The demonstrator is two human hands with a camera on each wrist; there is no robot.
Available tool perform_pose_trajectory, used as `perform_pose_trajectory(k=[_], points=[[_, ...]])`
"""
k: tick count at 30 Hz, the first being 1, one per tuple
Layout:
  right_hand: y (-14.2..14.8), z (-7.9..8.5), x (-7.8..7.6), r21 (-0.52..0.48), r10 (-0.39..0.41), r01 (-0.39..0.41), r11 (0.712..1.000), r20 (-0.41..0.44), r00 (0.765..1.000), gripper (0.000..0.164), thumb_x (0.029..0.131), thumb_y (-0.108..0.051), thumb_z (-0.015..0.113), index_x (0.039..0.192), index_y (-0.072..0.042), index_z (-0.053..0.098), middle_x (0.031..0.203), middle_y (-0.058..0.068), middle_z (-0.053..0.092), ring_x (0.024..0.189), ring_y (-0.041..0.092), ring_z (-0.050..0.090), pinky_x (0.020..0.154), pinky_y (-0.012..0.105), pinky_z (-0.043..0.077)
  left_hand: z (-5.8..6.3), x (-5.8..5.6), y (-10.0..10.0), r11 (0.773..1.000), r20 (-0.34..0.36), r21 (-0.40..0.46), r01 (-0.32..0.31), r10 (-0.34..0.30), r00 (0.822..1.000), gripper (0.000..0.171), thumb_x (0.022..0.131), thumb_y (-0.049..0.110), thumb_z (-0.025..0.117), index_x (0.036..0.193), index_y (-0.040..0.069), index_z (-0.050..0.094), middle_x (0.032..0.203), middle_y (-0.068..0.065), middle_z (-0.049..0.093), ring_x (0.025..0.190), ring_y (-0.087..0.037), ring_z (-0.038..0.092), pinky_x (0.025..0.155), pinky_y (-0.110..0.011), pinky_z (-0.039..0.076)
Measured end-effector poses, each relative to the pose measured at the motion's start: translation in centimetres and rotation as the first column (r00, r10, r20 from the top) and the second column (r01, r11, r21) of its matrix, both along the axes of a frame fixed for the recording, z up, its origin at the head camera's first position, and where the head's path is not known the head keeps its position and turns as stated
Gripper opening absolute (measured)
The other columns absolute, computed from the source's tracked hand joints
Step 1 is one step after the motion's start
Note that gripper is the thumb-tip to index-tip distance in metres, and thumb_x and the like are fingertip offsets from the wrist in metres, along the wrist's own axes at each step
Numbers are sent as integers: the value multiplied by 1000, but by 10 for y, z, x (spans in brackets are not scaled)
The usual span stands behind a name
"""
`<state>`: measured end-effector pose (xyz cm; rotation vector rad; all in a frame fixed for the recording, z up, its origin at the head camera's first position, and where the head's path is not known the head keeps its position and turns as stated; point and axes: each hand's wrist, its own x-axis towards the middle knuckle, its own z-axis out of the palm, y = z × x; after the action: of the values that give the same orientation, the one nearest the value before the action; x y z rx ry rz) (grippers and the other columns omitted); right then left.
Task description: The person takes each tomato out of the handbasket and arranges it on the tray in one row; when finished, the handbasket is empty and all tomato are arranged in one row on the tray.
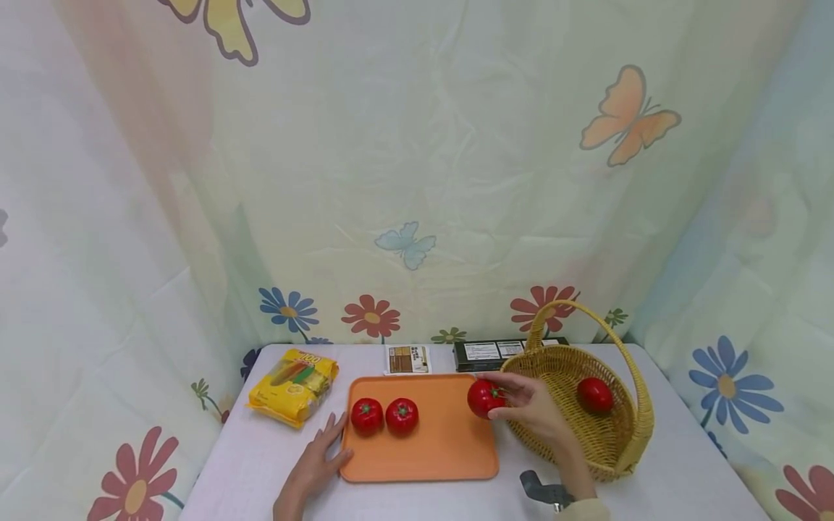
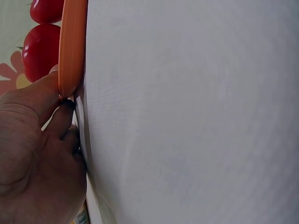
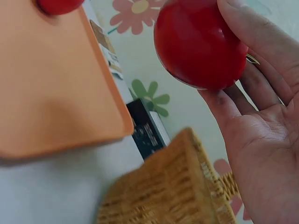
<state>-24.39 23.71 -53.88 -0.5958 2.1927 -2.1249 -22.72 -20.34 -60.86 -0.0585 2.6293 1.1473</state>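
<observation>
The right hand grasps a red tomato between thumb and fingers at the right end of the orange tray; the left hand, fingers extended, touches its left rim. Probable fault — smooth, round skin slips the grip and the tomato rolls away.

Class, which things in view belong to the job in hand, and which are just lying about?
Likely in the job:
right hand, holding a tomato
left hand, touching the orange tray
two tomatoes on the tray
wicker basket, red item inside

Seemingly lying about:
yellow packet
small flat packet
black box
</observation>
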Motion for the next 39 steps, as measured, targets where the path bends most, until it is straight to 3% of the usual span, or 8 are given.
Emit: perform_pose_trajectory(k=[3,10,14,19,23,27,39], points=[[-8,0,-1,2,14,-14,1000,-11,1000,64,86,9,85,144,12,59,148,32,61,128,8,68,106,26,58,0,0,0,1000,-5,3,4,-4,1000,78,99,38,79,167,24,44,176,-20,28,158,-59,20,122,-81,23],[-28,-2,-1,16,2,-3,1000,28,1000,64,84,5,89,143,6,64,148,27,64,130,7,66,108,24,56,0,-1,1,1000,-11,22,15,-15,1000,78,98,37,79,167,23,44,175,-21,28,157,-60,19,123,-81,22],[-37,-3,-6,54,24,-23,998,-22,999,62,83,6,89,140,9,65,144,31,64,127,10,68,106,23,56,0,-1,1,1000,-8,21,13,-13,1000,78,98,37,79,167,24,44,175,-21,28,157,-60,19,122,-81,22],[-48,-4,-9,82,54,-50,995,-48,997,62,83,6,89,138,14,63,143,36,62,130,17,67,107,22,55,2,1,0,1000,-12,26,17,-16,1000,78,98,36,79,167,23,44,175,-21,27,157,-60,19,123,-81,21],[-60,-6,-11,92,48,-45,995,-35,998,62,85,6,88,140,15,61,143,38,61,134,36,65,109,24,55,2,1,-1,1000,-9,14,10,-9,1000,78,99,36,79,167,23,43,176,-21,27,157,-60,19,123,-81,21],[-72,-8,-12,111,35,-34,993,-3,999,63,85,1,90,141,11,63,143,32,63,137,45,60,111,23,54,2,2,-2,1000,-1,9,0,0,1000,78,99,37,78,167,24,43,176,-20,27,157,-60,19,123,-81,21],[-87,-25,-18,147,12,-16,989,31,999,60,85,2,90,141,1,68,142,23,69,138,42,61,112,27,54,0,0,0,1000,-7,10,6,-6,1000,78,98,35,80,166,23,44,175,-21,28,158,-60,19,123,-80,22]])
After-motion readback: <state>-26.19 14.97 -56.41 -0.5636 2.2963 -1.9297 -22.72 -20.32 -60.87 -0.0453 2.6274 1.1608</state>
